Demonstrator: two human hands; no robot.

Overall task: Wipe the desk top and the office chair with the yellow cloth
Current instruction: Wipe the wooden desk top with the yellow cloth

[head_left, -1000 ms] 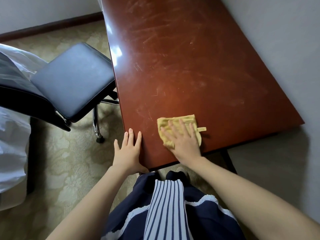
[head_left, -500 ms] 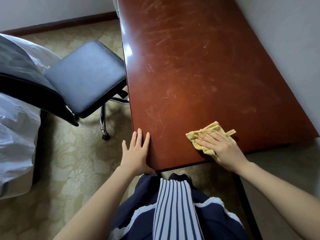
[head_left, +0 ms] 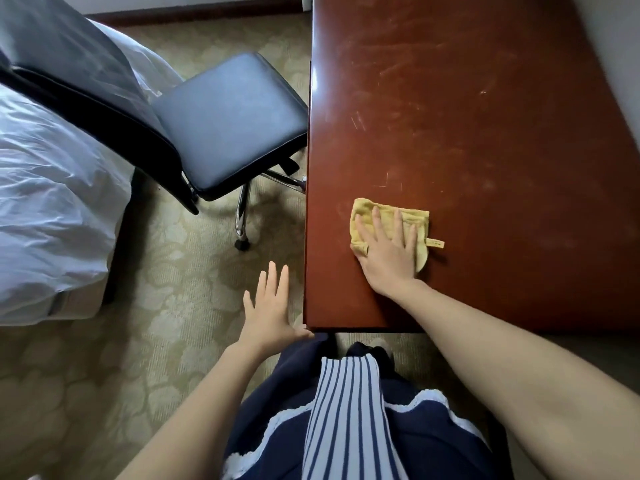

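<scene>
Cloth [head_left: 366, 212] lay near the front left corner of the surface [head_left: 485, 133], pressed flat under the open right hand [head_left: 388, 252] for wiping, while the left hand [head_left: 266, 308] hung open just beside that corner, probably for balance.

The right hand [head_left: 388, 252] lies flat, palm down, its fingers straight and spread. It presses on a folded yellow cloth [head_left: 363, 211] towards the near left corner of the glossy reddish-brown wooden desk top [head_left: 467, 116]. Its bare forearm runs back across the near edge. The left hand [head_left: 268, 306] is palm down with straight fingers just outside the desk's left edge, thumb by the near corner, holding nothing.
</scene>
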